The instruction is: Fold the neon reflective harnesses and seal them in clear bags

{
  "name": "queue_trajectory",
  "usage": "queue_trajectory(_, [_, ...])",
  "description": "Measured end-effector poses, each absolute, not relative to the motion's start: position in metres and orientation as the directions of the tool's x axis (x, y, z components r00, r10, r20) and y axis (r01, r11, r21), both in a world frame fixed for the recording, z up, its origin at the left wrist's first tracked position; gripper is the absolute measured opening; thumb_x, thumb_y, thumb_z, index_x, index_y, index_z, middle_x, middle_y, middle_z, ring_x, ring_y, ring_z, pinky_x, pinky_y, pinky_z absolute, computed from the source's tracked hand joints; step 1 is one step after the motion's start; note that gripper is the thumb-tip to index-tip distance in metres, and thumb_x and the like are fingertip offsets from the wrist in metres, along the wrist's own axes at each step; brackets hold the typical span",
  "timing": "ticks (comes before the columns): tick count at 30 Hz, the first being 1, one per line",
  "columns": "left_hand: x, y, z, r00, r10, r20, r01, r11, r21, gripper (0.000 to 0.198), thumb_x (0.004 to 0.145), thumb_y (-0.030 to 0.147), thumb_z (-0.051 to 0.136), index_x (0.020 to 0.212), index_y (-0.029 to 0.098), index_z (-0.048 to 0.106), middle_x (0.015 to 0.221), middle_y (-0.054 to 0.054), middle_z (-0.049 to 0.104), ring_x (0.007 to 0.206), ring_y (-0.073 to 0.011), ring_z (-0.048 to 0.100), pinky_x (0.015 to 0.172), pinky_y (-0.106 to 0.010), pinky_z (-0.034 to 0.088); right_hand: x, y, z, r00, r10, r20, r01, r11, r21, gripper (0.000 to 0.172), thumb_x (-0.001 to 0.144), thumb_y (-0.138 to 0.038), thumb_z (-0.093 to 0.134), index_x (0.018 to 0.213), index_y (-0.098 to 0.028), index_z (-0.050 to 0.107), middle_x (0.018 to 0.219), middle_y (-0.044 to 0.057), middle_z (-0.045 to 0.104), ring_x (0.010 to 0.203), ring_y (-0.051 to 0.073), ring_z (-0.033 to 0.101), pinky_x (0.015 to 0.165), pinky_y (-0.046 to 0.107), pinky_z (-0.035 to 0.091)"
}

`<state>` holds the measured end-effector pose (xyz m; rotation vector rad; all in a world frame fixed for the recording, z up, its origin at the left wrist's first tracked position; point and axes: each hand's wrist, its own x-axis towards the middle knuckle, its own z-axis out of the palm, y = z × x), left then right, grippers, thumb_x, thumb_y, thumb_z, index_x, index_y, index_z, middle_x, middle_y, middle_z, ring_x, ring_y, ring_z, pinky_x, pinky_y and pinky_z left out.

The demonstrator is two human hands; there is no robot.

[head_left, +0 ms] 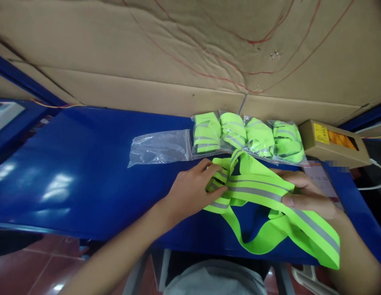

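A neon-yellow reflective strap (258,192) with grey stripes lies between my hands in loops above the blue table. My left hand (193,190) is closed around a gathered, folded part of it, thumb and fingers on either side. Further right, my right hand (310,196) pinches the strap with the thumb on top and the fingers behind. One loop hangs toward the table's front edge, and an end drapes over my right wrist. Beyond my left hand lies a flat clear zip bag (160,147). Several bagged straps (233,129) stand in a row behind the loose one.
At the right is a cardboard box (334,141) with a yellow label and orange contents in its window. A phone or tablet (322,180) lies partly behind my right hand. A cardboard panel (141,90) backs the blue table (95,164). A white cable (375,186) runs at the right.
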<state>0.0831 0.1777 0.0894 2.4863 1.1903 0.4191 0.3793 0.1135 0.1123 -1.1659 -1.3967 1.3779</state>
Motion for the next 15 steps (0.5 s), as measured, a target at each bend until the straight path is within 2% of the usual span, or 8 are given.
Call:
queue_trajectory(3, [0.089, 0.174, 0.085, 0.595, 0.798, 0.094, 0.743, -0.591, 0.313, 0.059, 0.089, 0.057, 0.07, 0.138, 0.027, 0.056, 0.131, -0.006, 0.062, 0.108, -0.0264, 0.071, 0.066, -0.032, 0.057, 0.386, 0.113, 0.11, -0.24, 0.968, -0.078, 0.146, -0.043, -0.988, 0.028, 0.075, -0.031, 0.084, 0.101, -0.041, 0.084, 0.127, -0.004, 0.075, 0.116, 0.027, 0.073, 0.095, 0.031, 0.06])
queue_trajectory(6, [0.093, 0.171, 0.081, 0.584, 0.808, 0.081, 0.763, -0.58, 0.284, 0.067, 0.087, 0.06, 0.07, 0.14, 0.024, 0.054, 0.132, -0.009, 0.061, 0.113, -0.0279, 0.068, 0.068, -0.033, 0.058, 0.376, 0.117, 0.113, -0.298, 0.951, -0.081, 0.157, -0.035, -0.987, 0.024, 0.077, -0.033, 0.084, 0.097, -0.045, 0.084, 0.122, -0.006, 0.077, 0.11, 0.025, 0.075, 0.091, 0.03, 0.061])
queue_trajectory(8, [0.094, 0.17, 0.081, 0.573, 0.817, 0.06, 0.774, -0.564, 0.288, 0.067, 0.086, 0.056, 0.07, 0.142, 0.022, 0.052, 0.133, -0.011, 0.061, 0.116, -0.0291, 0.067, 0.069, -0.034, 0.058, 0.369, 0.12, 0.116, -0.318, 0.946, -0.068, 0.165, -0.015, -0.986, 0.026, 0.077, -0.032, 0.084, 0.098, -0.048, 0.083, 0.12, -0.008, 0.077, 0.108, 0.023, 0.076, 0.089, 0.027, 0.061])
queue_trajectory(12, [0.089, 0.172, 0.088, 0.539, 0.842, 0.02, 0.787, -0.511, 0.345, 0.066, 0.086, 0.037, 0.065, 0.147, 0.021, 0.047, 0.137, -0.011, 0.061, 0.119, -0.0327, 0.066, 0.076, -0.039, 0.059, 0.374, 0.117, 0.113, -0.268, 0.961, -0.076, 0.188, -0.025, -0.982, 0.03, 0.076, -0.031, 0.084, 0.1, -0.049, 0.082, 0.121, -0.009, 0.077, 0.112, 0.023, 0.075, 0.093, 0.027, 0.06])
queue_trajectory(15, [0.079, 0.179, 0.097, 0.457, 0.889, -0.016, 0.782, -0.393, 0.484, 0.068, 0.088, 0.034, 0.06, 0.151, 0.021, 0.04, 0.129, -0.012, 0.067, 0.109, -0.0347, 0.07, 0.083, -0.045, 0.056, 0.391, 0.111, 0.104, -0.151, 0.985, -0.088, 0.188, -0.059, -0.98, 0.032, 0.075, -0.029, 0.084, 0.101, -0.048, 0.083, 0.126, -0.007, 0.076, 0.121, 0.025, 0.071, 0.098, 0.028, 0.059])
